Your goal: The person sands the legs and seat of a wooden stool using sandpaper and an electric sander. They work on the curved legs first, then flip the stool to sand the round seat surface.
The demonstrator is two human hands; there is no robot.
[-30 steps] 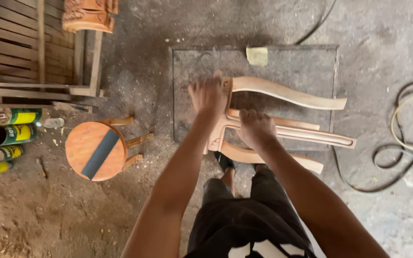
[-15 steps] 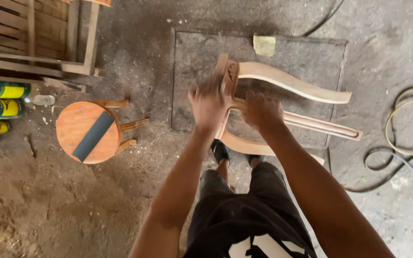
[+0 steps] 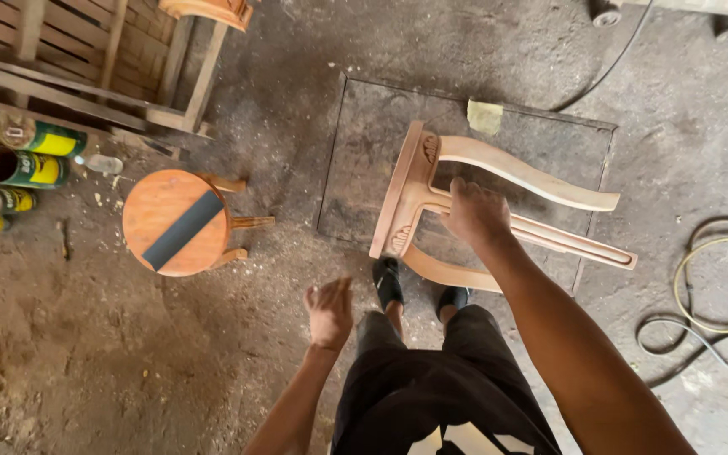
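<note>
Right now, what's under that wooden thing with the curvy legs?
A dark flat mat lies on the dusty floor under the unfinished stool. The right hand hides part of its middle leg.

Right hand grips the upper leg of an unfinished wooden stool lying sideways on a floor mat; left hand hangs free, fingers loose.
</note>
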